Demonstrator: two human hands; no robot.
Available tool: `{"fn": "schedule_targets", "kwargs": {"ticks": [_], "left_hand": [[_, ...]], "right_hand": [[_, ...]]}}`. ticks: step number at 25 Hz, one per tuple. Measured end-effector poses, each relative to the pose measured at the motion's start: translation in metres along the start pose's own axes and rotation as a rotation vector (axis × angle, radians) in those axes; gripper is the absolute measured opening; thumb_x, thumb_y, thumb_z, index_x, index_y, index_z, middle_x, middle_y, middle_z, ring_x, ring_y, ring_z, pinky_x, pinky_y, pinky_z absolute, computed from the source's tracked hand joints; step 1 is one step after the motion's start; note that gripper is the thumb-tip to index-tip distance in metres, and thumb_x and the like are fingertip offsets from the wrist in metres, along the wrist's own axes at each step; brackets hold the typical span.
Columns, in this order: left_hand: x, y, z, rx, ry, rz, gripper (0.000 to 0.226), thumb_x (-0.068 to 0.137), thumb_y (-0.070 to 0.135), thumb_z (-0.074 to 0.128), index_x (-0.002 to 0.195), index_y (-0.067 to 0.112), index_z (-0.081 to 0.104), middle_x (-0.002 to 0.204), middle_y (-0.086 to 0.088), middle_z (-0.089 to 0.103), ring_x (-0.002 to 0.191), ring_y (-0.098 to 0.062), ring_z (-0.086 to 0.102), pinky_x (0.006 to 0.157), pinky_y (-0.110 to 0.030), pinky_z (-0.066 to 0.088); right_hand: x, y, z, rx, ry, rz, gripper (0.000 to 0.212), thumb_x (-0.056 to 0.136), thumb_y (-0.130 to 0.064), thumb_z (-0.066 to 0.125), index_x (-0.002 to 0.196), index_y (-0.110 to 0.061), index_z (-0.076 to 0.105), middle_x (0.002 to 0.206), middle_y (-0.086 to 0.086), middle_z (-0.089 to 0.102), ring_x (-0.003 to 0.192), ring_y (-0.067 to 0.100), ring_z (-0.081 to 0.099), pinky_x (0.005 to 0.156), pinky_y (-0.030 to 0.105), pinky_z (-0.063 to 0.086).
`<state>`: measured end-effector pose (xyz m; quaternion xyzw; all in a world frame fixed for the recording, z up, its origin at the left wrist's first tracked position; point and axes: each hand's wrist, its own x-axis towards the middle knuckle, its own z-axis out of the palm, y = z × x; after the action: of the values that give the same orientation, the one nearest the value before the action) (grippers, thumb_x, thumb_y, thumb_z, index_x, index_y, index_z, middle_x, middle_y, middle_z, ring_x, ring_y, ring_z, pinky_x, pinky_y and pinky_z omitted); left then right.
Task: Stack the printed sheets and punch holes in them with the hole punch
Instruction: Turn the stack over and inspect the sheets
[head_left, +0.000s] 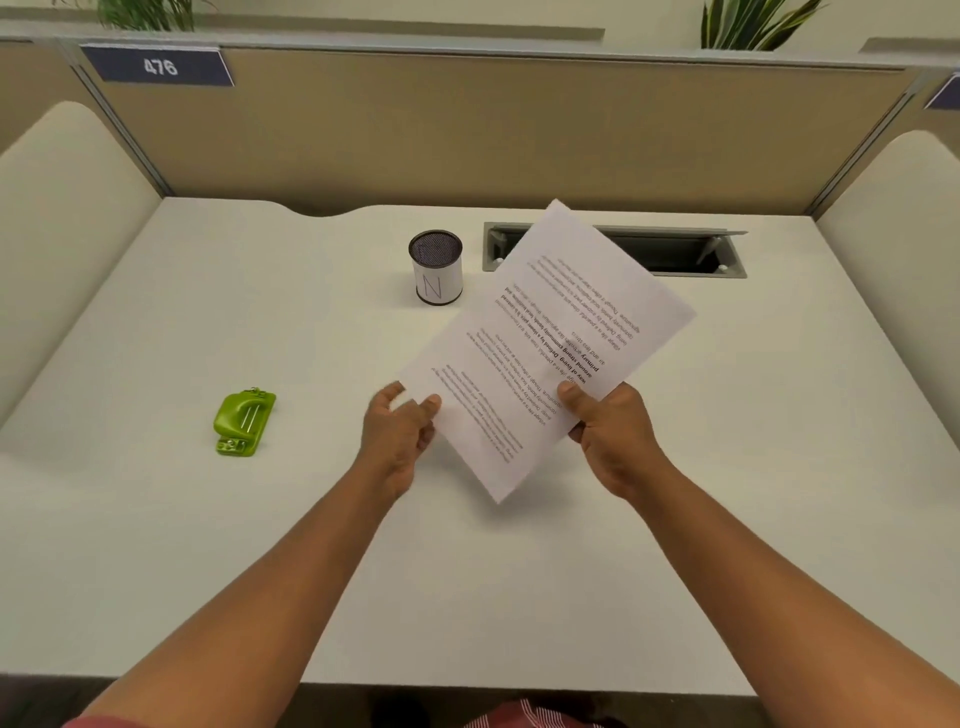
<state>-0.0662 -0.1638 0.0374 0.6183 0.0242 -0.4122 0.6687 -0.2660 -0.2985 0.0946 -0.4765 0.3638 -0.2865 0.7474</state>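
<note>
1. I see the printed sheets (545, 343) held up above the desk (156, 322), tilted, text upside down to me; both hands on the near edge.
2. Right hand (608, 431) pinches the near right part, thumb on top, fingers under; left hand (400, 431) pinches the near left corner, thumb on the page, fingers curled behind.
3. Can't tell how many sheets; looks like a thin stack, edges roughly flush.
4. Step, as I judge it: squaring the stack; I'd loosen the pinch, tap one long edge on the desk, then re-pinch.
5. Hole punch (243, 422) lies flat well to the left, untouched; I'd keep one hand on the stack when reaching.
6. Pen cup (436, 267) stands just beside the far sheet edge; don't clip it.
</note>
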Motion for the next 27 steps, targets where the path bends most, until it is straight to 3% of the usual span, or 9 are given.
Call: {"fn": "schedule_targets", "kwargs": {"ticks": [2,5,8,11,15,18,22,25,27], "left_hand": [[0.010,0.014,-0.010,0.252,0.010,0.081,0.096,0.082,0.022,0.086,0.157,0.027,0.025,0.150,-0.004,0.048,0.131,-0.021,0.050,0.099,-0.037,0.042],[0.016,0.033,-0.013,0.450,-0.225,0.129,0.111,0.069,0.043,0.091,0.159,0.030,0.026,0.165,-0.003,0.033,0.153,-0.021,0.026,0.111,-0.038,0.031],[0.014,0.042,-0.002,0.478,-0.483,0.028,0.105,0.065,0.046,0.087,0.154,0.027,0.036,0.157,-0.006,0.045,0.147,-0.019,0.038,0.115,-0.035,0.029],[0.011,0.038,0.006,0.404,-0.610,-0.119,0.079,0.077,0.040,0.081,0.147,0.024,0.048,0.145,0.000,0.057,0.137,-0.018,0.046,0.119,-0.038,0.024],[0.002,0.033,0.007,0.225,-0.780,-0.201,0.066,0.076,0.043,0.087,0.133,0.016,0.067,0.140,-0.009,0.065,0.128,-0.028,0.061,0.107,-0.042,0.050],[-0.002,0.037,0.006,0.181,-0.683,-0.082,0.068,0.071,0.031,0.092,0.131,0.012,0.068,0.136,-0.014,0.068,0.125,-0.033,0.065,0.102,-0.047,0.055],[-0.007,0.045,0.005,0.332,-0.485,0.128,0.044,0.078,0.012,0.086,0.120,0.011,0.073,0.120,-0.009,0.077,0.112,-0.032,0.072,0.084,-0.040,0.062],[-0.013,0.044,0.007,0.384,-0.406,0.195,0.032,0.086,0.005,0.079,0.118,0.009,0.073,0.115,-0.008,0.078,0.106,-0.032,0.074,0.089,-0.043,0.061],[-0.017,0.044,0.010,0.407,-0.353,0.237,0.025,0.089,0.005,0.076,0.113,0.014,0.075,0.110,-0.005,0.080,0.101,-0.030,0.076,0.089,-0.046,0.062]], "right_hand": [[0.002,-0.006,-0.010,-0.074,-0.083,0.024,0.027,0.098,-0.006,0.062,0.119,-0.021,0.071,0.124,0.004,0.074,0.115,0.026,0.070,0.105,0.058,0.049],[0.002,-0.017,-0.019,-0.198,-0.224,0.048,0.028,0.097,-0.007,0.064,0.121,-0.019,0.072,0.127,0.008,0.073,0.118,0.031,0.068,0.106,0.063,0.046],[0.003,-0.028,-0.020,-0.237,-0.324,0.085,0.030,0.096,-0.005,0.065,0.124,-0.015,0.070,0.127,0.011,0.072,0.118,0.033,0.068,0.103,0.060,0.050],[0.002,-0.036,-0.019,-0.213,-0.412,0.115,0.037,0.090,-0.009,0.069,0.127,-0.011,0.068,0.130,0.015,0.070,0.120,0.037,0.066,0.098,0.053,0.055],[0.002,-0.039,-0.023,-0.215,-0.489,0.169,0.041,0.086,-0.009,0.072,0.128,-0.008,0.068,0.131,0.018,0.069,0.119,0.038,0.066,0.097,0.053,0.056],[0.005,-0.035,-0.029,-0.278,-0.381,0.175,0.038,0.088,-0.007,0.072,0.125,-0.010,0.069,0.126,0.013,0.072,0.116,0.036,0.069,0.099,0.056,0.054],[0.007,-0.028,-0.031,-0.335,-0.207,0.160,0.033,0.093,0.001,0.065,0.119,-0.017,0.071,0.116,0.000,0.078,0.109,0.029,0.072,0.093,0.047,0.058],[0.007,-0.023,-0.025,-0.318,-0.106,0.132,0.033,0.094,0.003,0.063,0.118,-0.018,0.070,0.113,-0.001,0.079,0.105,0.025,0.074,0.079,0.034,0.062],[0.006,-0.021,-0.019,-0.344,-0.066,0.060,0.030,0.096,0.000,0.062,0.114,-0.022,0.072,0.113,0.000,0.079,0.101,0.022,0.076,0.077,0.032,0.062]]}}
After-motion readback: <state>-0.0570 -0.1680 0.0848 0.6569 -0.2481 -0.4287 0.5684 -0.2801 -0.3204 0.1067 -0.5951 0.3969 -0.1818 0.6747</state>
